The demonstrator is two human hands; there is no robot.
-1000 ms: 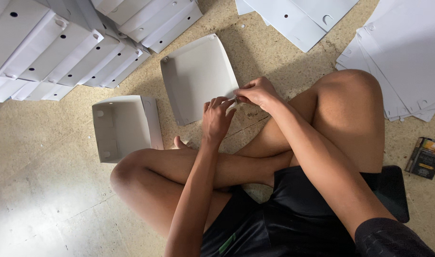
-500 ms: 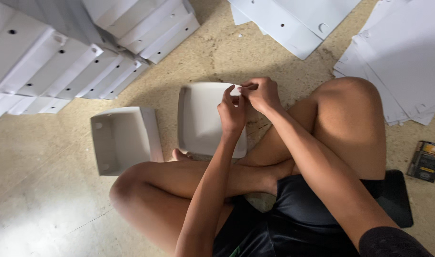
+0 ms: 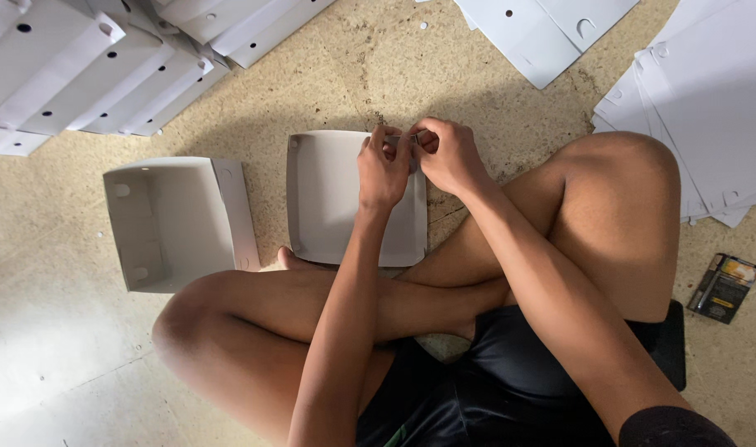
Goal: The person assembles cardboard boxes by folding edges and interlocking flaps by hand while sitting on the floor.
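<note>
Laid flat now, after standing tilted a second ago, a white tray [image 3: 336, 203] rests on the floor before crossed legs. Left hand [image 3: 384, 170] and right hand [image 3: 448, 156] pinch its far right corner, fingers closed on the cardboard. An open box [image 3: 175, 223] sits just left.

I am seeing bare floor [image 3: 353, 74] lying open beyond the tray; folded boxes [image 3: 105, 74] and flat sheets [image 3: 709, 108] are crowding both sides.
</note>
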